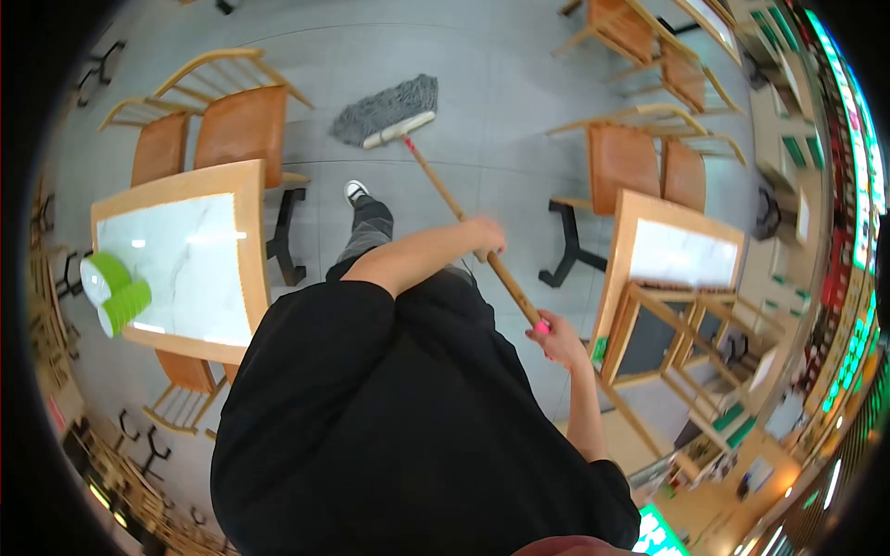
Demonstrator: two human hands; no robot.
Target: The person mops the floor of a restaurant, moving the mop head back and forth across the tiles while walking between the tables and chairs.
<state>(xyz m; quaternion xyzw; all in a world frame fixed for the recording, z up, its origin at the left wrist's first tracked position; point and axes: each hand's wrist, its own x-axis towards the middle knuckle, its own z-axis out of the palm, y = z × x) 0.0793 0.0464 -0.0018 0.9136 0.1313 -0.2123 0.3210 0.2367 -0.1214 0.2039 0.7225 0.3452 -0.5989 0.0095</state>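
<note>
A mop (439,192) with a long wooden handle slants across the aisle in front of me. Its grey shaggy head (389,107) lies on the floor, joined to the stick by a pale clamp bar. My left hand (486,237) is wrapped round the middle of the handle. Near the pink-tipped upper end, my right hand (558,339) grips the same handle. One of my shoes (355,192), black and white, shows on the floor to the left of the handle.
To the left stands a marble-topped table (176,259) with green and white round items (116,289) on it and brown-seated chairs (239,130) behind. Another table (681,252) stands at right, with chairs (623,167) behind it and an upturned wooden chair (649,338) against it. Black table legs (567,246) reach into the aisle.
</note>
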